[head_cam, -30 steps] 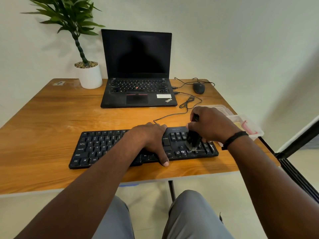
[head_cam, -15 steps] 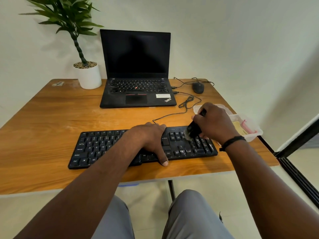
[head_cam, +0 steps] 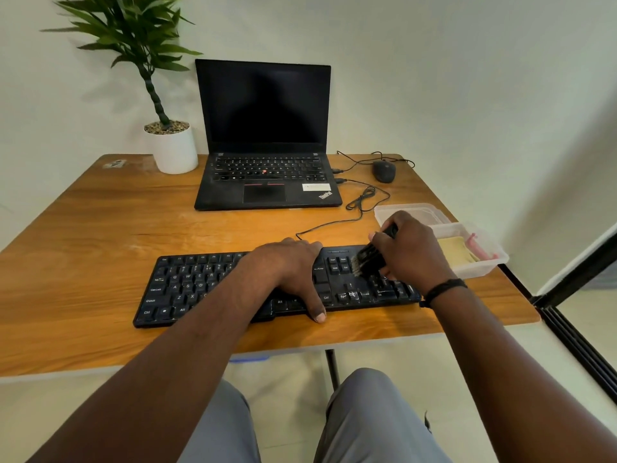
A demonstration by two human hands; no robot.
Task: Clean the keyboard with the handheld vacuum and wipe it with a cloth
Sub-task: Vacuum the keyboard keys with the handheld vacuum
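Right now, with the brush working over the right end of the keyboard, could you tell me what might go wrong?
1. The right hand works the brush beside the open plastic container near the table edge; a wide stroke might nudge it off.
2. Only the left hand steadies the keyboard; lifting it could let the keyboard slide.
3. Swept dust may land on the table.

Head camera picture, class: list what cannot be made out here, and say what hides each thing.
1. Middle keys of the black keyboard: covered by the left hand.
2. Body of the black brush-tipped tool: wrapped by the right hand; head blurred.
3. Pink item in the clear plastic tub: too small.
4. White label on the black laptop: too small to read.
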